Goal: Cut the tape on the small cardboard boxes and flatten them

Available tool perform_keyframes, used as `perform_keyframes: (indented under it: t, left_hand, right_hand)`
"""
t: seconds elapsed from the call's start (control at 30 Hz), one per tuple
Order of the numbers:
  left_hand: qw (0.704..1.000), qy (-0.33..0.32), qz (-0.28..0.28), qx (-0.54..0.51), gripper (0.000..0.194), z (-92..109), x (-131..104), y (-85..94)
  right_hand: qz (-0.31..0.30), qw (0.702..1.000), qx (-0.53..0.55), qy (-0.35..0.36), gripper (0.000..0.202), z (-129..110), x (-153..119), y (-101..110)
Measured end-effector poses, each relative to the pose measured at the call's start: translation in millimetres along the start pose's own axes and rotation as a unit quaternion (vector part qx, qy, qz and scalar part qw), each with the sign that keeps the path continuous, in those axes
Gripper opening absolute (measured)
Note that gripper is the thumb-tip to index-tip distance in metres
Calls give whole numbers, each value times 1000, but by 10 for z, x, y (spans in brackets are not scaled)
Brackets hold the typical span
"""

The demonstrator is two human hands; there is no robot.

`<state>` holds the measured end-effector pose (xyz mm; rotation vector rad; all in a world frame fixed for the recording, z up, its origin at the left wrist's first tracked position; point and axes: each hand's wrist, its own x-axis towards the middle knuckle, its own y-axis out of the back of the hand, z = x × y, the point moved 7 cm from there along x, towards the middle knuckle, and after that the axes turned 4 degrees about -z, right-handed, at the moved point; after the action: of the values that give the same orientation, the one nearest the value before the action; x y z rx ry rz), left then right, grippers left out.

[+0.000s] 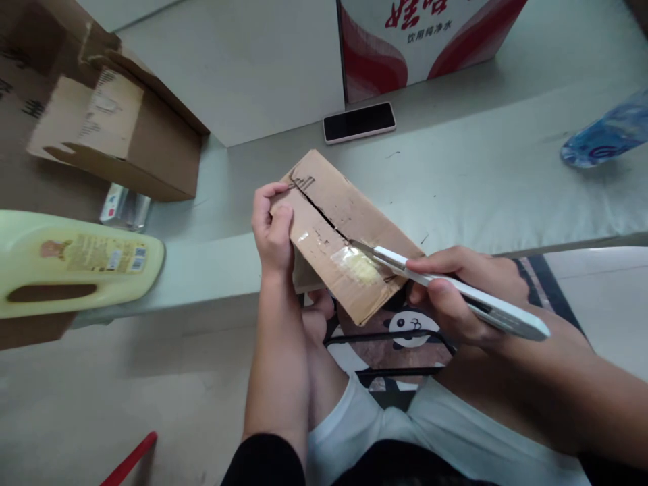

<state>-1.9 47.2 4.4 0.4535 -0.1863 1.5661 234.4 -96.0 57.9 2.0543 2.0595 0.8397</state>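
Observation:
A small brown cardboard box [349, 223] is tilted at the edge of the pale bench, above my lap. My left hand [273, 226] grips its left end, thumb on the top face and fingers round the side. A dark slit runs along the middle of the top, and clear tape with a yellowish patch lies near the lower end. My right hand [463, 290] is closed round a white utility knife [476, 293]. The knife's blade points left, its tip at the lower end of the slit, beside the tape.
A phone [359, 123] lies on the pale bench [470, 175] behind the box. A red-and-white carton [430, 40] stands at the back. Rightward is a blue-labelled plastic bottle [605, 131]. At left are an opened cardboard box [162, 148] and a yellow-green jug [75, 263].

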Motion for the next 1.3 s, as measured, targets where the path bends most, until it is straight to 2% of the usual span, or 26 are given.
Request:
perform_keyframes:
  t: [0.1,0.17,0.27,0.4,0.57,0.7,0.93,1.13,1.3]
  left_hand:
    - [1000,4,0,-10,26,-2,0,-20]
    - [1000,2,7,-15,25,4,3,-25]
    - [1000,-6,16,-12,23,26,8,-31]
    - [1000,-7,20,5,24,34,8,-37]
    - [1000,-7,29,-5,25,18,-5,-32]
    - [1000,-7,26,-7,23,18,-6,-41]
    - [999,-4,32,-15,24,23,-4,-45]
    - [999,-16,26,11,28,29,7,-49]
    - [999,-14,31,21,26,11,4,-39]
  right_hand:
    - [2,999,-21,38,13,-69,29,-3]
    - [2,999,-26,33,12,-61,41,-24]
    - [-3,1000,0,6,11,-5,27,-30]
    - [33,996,71,-42,16,65,-31,83]
    - [7,992,90,-86,14,62,-56,79]
    - [70,990,107,-52,18,73,-88,114]
    - [-35,999,40,1,12,2,29,-54]
    - [-17,997,42,-66,11,2,39,16]
    - [-51,990,88,-98,8,22,55,-48]
